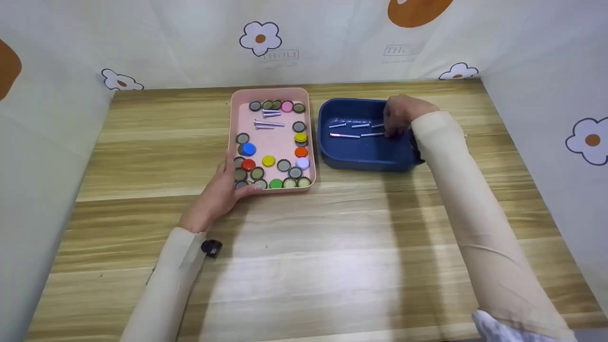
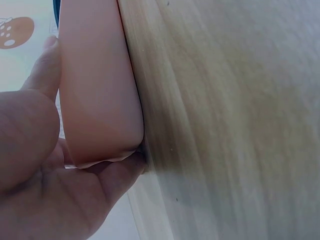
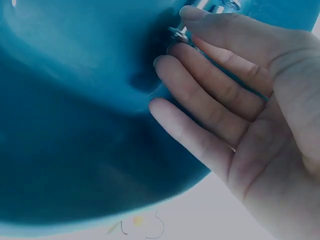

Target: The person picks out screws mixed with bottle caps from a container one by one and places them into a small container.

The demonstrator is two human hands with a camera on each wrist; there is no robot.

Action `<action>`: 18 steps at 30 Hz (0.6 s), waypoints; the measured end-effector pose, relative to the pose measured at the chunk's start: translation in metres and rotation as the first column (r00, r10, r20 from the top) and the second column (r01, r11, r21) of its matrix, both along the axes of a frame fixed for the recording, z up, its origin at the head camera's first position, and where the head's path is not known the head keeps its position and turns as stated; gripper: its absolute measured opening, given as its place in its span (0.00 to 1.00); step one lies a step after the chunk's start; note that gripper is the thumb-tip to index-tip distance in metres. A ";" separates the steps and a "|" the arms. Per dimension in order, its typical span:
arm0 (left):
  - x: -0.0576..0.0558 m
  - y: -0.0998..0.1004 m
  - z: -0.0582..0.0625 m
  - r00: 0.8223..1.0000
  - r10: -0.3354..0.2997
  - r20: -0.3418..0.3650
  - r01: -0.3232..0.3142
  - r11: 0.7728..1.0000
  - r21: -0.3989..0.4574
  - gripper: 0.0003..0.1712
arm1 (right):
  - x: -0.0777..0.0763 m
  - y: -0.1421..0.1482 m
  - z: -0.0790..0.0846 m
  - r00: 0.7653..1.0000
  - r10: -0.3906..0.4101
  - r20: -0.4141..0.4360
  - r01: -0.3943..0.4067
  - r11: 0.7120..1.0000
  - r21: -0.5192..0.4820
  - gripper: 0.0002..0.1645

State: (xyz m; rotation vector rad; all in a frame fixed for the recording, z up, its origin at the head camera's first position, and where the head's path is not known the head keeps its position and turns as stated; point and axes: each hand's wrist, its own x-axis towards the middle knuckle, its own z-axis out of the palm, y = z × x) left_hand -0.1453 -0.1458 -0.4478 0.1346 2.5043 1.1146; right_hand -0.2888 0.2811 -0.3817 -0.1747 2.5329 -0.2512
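Observation:
My left hand (image 1: pixel 216 192) grips the near left corner of a pink tray (image 1: pixel 273 190), its thumb along the front edge. Seen from the left wrist, the fingers curl around the tray's corner close to the tabletop. Inside the tray lie bottle caps, such as a blue cap (image 1: pixel 248 149), and several silver screws (image 1: pixel 269 124). My right hand (image 1: pixel 403 114) reaches into a blue bin (image 1: pixel 365 165) with several screws on its floor. In the right wrist view, thumb and forefinger pinch a screw (image 3: pixel 177 35) by its head end, while the other fingers extend loosely.
Tray and bin stand side by side with a narrow gap on a wood-grain table (image 1: pixel 304 266). A pale curtain (image 1: pixel 190 42) printed with flowers encloses the back and sides. A small black device (image 1: pixel 212 248) sits at the left wrist.

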 end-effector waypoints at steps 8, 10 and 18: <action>0.000 0.001 0.002 1.000 -0.008 -0.023 0.008 1.000 -0.004 0.70 | -0.003 -0.006 0.004 1.000 0.006 0.016 -0.006 1.000 0.016 0.07; 0.000 0.001 0.002 1.000 -0.003 -0.025 0.003 1.000 0.004 0.69 | -0.004 -0.008 0.004 1.000 0.021 0.004 -0.021 1.000 0.013 0.07; -0.001 0.001 0.001 1.000 0.014 0.012 -0.014 1.000 0.006 0.70 | -0.003 -0.016 0.001 0.975 0.148 -0.163 -0.154 0.988 -0.019 0.09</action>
